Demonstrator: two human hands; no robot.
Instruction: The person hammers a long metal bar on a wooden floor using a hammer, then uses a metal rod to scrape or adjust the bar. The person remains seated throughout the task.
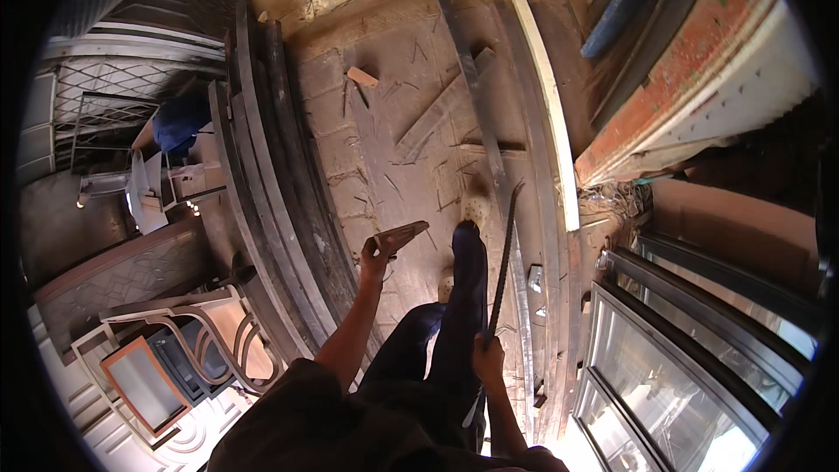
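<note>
My left hand (374,258) is closed around the near end of a short piece of wood (405,233), which points forward and right. My right hand (488,357) grips a long, dark, ribbed metal bar (502,275) low down. The bar rises steeply from that fist, and its far tip is slightly bent. My legs stand between the two hands, one foot ahead in a light perforated shoe (477,206). Past the bar's tip, a long dark beam (468,61) runs away over the dusty floor (376,144). The fingers of both hands are only partly visible.
Long dark timbers (280,166) lie along the left, a pale plank (546,100) on the right. Scattered on the floor are a small wood block (362,78), a loose board (437,114) and splinters. Glazed frames (673,376) lean at right. A person in blue (181,125) is far left.
</note>
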